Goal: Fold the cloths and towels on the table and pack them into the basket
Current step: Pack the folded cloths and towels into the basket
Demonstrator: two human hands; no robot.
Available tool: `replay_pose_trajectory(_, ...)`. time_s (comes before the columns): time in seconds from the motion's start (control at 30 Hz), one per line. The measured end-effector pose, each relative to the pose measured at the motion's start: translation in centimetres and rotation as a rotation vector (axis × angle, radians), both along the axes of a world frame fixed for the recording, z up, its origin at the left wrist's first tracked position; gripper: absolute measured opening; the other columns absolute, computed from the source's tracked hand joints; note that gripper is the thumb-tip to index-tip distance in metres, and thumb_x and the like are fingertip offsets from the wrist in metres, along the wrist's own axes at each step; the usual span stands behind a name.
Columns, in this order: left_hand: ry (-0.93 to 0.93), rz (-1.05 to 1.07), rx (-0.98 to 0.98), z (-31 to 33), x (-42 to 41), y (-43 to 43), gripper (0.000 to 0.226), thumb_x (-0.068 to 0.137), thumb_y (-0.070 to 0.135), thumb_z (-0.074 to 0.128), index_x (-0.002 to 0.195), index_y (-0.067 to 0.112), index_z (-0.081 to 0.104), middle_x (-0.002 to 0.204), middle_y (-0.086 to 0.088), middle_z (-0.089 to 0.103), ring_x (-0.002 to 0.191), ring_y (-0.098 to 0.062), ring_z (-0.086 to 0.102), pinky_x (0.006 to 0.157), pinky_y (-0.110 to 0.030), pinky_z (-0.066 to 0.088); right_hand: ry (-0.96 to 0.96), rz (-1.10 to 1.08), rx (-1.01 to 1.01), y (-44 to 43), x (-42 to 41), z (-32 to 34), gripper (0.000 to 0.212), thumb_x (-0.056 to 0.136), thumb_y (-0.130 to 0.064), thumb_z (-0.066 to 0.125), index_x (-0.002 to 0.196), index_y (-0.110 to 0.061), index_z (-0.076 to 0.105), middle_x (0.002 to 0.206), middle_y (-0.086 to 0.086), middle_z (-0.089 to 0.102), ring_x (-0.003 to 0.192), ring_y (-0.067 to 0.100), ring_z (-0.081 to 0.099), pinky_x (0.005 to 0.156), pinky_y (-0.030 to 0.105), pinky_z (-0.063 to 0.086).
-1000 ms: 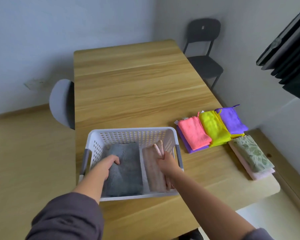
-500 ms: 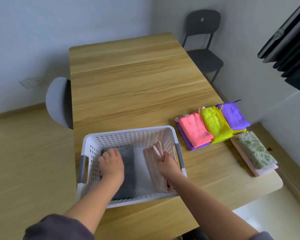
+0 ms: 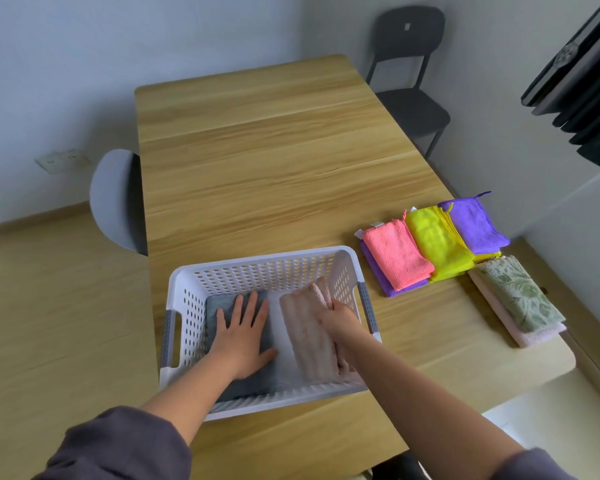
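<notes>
- While the left hand (image 3: 245, 336) lies flat, fingers spread, on the folded grey towel (image 3: 248, 384), the right hand (image 3: 338, 322) curls its fingers round the far right edge of the folded beige towel (image 3: 309, 334). Both towels sit on the floor of the white basket (image 3: 264, 261), grey at left and beige at right, with a strip of bare floor between them.
- Handling — cloth of this kind is judged light, soft and limp. It keeps no shape of its own, so a fold probably slumps open unless pressed or pinched.
- Grasp — a folded edge taken across all its layers, with the other palm flat on top, seems the surest hold. Nothing looks fragile or slippery.
- Folded on the table (image 3: 274, 150), right of the basket: coral cloth (image 3: 395, 254) over a lower purple cloth (image 3: 378, 271), yellow cloth (image 3: 433, 244), upper purple cloth (image 3: 473, 225), and a green patterned towel (image 3: 520, 296) stacked on a pale pink towel (image 3: 530, 337) near the table's edge.
</notes>
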State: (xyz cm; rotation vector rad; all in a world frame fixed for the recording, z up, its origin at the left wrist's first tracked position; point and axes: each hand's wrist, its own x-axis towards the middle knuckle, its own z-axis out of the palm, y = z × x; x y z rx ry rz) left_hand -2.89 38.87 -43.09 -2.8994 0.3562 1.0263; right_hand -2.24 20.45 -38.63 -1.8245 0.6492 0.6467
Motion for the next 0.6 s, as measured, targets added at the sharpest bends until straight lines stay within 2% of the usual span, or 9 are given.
replay_pose_trajectory(0.07,-0.008,0.025,0.008,0.0,-0.2,0.6,0.102,0.084,0.069,0.039,0.142,0.019,-0.028,0.146,-0.006,-0.039,0.138,-0.028,-0.031,0.109,-0.06,-0.014,0.079,-0.062,0.052,0.6,1.2,-0.5,0.015,0.084,-0.028,0.05,0.089,-0.018,0.059,0.088,0.009,0.064,0.085,0.026,0.062,0.083,0.038,0.053)
replay_pose_trajectory(0.1,-0.002,0.034,0.01,-0.1,-0.2,1.0,0.106,0.081,0.072,0.039,0.139,0.019,-0.031,0.143,-0.005,-0.041,0.137,-0.028,-0.033,0.107,-0.06,-0.016,0.112,-0.072,0.058,1.1,1.8,-0.6,0.02,0.085,-0.028,0.05,0.096,-0.016,0.06,0.092,0.01,0.064,0.088,0.027,0.062,0.084,0.037,0.052)
replay_pose_trajectory(0.17,0.043,0.034,-0.001,-0.2,-0.3,1.1,0.11,0.077,0.076,0.041,0.131,0.019,-0.036,0.139,-0.006,-0.044,0.135,-0.028,-0.036,0.107,-0.062,-0.016,0.156,-0.025,-0.046,1.7,2.8,-0.9,0.036,0.093,-0.034,0.045,0.124,-0.019,0.054,0.116,0.013,0.061,0.107,0.031,0.057,0.09,0.034,0.046)
replay_pose_trajectory(0.23,0.091,0.015,-0.016,-0.2,-0.1,1.2,0.114,0.074,0.078,0.044,0.128,0.021,-0.038,0.137,-0.007,-0.047,0.134,-0.03,-0.038,0.107,-0.063,-0.016,0.157,0.049,-0.201,2.0,3.0,-1.7,0.052,0.097,-0.045,0.035,0.144,-0.022,0.035,0.141,0.013,0.046,0.128,0.032,0.044,0.106,0.037,0.036)
replay_pose_trajectory(0.37,0.121,-0.074,-0.001,0.3,0.3,1.7,0.123,0.07,0.078,0.051,0.135,0.021,-0.036,0.138,-0.009,-0.048,0.132,-0.032,-0.039,0.108,-0.064,-0.012,0.084,0.374,-0.507,2.7,2.0,-3.1,0.075,0.092,-0.004,0.045,0.15,-0.01,-0.002,0.153,0.015,0.021,0.135,0.032,0.035,0.106,0.041,0.035)
replay_pose_trajectory(0.43,0.097,-0.117,0.013,0.5,-0.1,2.0,0.124,0.069,0.077,0.054,0.133,0.022,-0.037,0.141,-0.008,-0.046,0.132,-0.032,-0.039,0.107,-0.065,-0.012,-0.037,0.599,-0.739,3.5,1.4,-3.3,0.081,0.092,-0.002,0.048,0.149,-0.006,-0.009,0.156,0.019,0.003,0.139,0.035,0.024,0.109,0.042,0.033)
replay_pose_trajectory(0.5,0.088,-0.14,0.021,0.6,-0.5,2.1,0.126,0.067,0.076,0.057,0.131,0.024,-0.038,0.141,-0.008,-0.046,0.132,-0.032,-0.039,0.105,-0.066,-0.012,-0.195,0.821,-0.912,4.1,1.0,-2.8,0.073,0.093,-0.004,0.045,0.147,0.002,-0.004,0.154,0.024,0.0,0.141,0.038,0.013,0.114,0.043,0.023)
replay_pose_trajectory(0.57,0.107,-0.134,0.02,0.5,-0.8,1.9,0.128,0.065,0.075,0.06,0.13,0.025,-0.038,0.141,-0.008,-0.046,0.132,-0.032,-0.039,0.104,-0.067,-0.011,-0.251,0.995,-0.919,4.4,0.7,-2.8,0.07,0.094,-0.007,0.046,0.148,0.0,0.002,0.153,0.024,0.003,0.141,0.039,0.01,0.116,0.046,0.015)
replay_pose_trajectory(0.6,0.124,-0.12,0.02,0.4,-0.8,1.8,0.129,0.065,0.074,0.062,0.13,0.026,-0.039,0.141,-0.008,-0.046,0.131,-0.033,-0.04,0.105,-0.068,-0.01,-0.222,1.067,-0.867,4.5,0.5,-3.4,0.076,0.093,-0.011,0.051,0.149,-0.005,0.0,0.155,0.022,-0.001,0.142,0.04,0.005,0.116,0.049,0.011)
